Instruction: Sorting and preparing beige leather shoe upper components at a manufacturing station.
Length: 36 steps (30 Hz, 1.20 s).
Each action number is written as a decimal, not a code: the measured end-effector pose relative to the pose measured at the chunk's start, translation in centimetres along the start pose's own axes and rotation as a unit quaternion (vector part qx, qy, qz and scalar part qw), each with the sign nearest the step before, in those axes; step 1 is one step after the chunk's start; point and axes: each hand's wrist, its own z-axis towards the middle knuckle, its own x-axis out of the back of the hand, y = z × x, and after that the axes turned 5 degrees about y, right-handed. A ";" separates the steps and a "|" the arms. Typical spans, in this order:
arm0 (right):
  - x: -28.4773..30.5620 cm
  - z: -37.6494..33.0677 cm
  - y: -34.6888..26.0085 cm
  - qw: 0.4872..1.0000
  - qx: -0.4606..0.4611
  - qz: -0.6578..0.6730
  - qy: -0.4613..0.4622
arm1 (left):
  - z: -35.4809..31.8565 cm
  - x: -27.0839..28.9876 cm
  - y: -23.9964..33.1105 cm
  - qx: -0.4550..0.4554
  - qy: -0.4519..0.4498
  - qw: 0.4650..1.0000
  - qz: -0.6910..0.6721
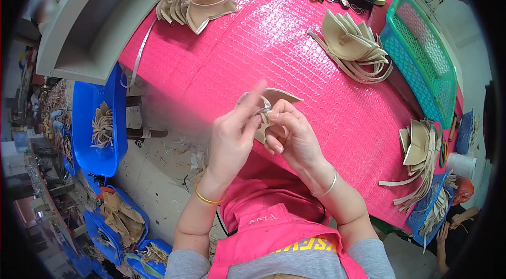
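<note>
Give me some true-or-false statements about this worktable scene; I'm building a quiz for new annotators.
1. Both hands, the left hand and the right hand, hold one beige fabric piece. True.
2. The table is covered in a green sheet. False: the cover is bright pink.
3. A teal mesh basket sits at the table's right side. True.
4. The left wrist is bare. False: it wears a gold bangle.
5. A blue bin stands left of the table. True.
</note>
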 end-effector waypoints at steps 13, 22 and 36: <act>1.4 0.7 0.5 0.999 -0.006 0.016 -0.050 | -0.1 -0.1 -0.8 -0.120 0.031 0.987 0.101; 0.6 2.6 -2.1 0.966 0.162 -0.203 0.008 | 0.4 0.2 -1.2 -0.183 -0.017 0.974 0.130; -2.2 18.3 -6.6 0.730 0.449 -0.511 0.067 | 7.9 1.9 0.4 -0.389 0.238 0.800 0.389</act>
